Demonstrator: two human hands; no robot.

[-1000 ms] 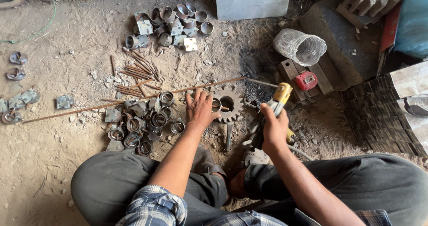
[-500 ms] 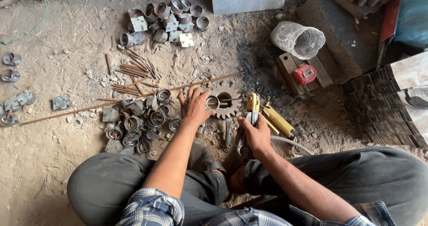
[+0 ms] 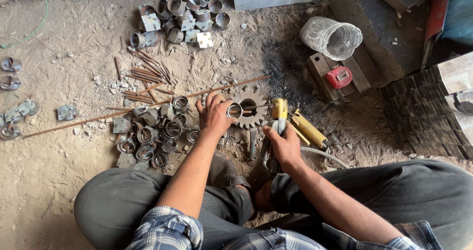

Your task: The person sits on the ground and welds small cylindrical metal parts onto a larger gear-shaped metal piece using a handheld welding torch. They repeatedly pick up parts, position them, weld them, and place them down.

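We judge this the welding step: our left hand (image 3: 214, 116) is closed around a short metal ring (image 3: 234, 110), pinning it on the toothed gear (image 3: 249, 109) that lies on the dirt floor (image 3: 74, 48). Our right hand (image 3: 283, 144) is clenched on the yellow electrode holder (image 3: 279, 113), its rod tip aimed at the ring; next calls for steady contact

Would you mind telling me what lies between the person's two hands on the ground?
In the head view, a rusty toothed gear wheel lies flat between the left hand and right hand, with a short metal ring at the left fingers.
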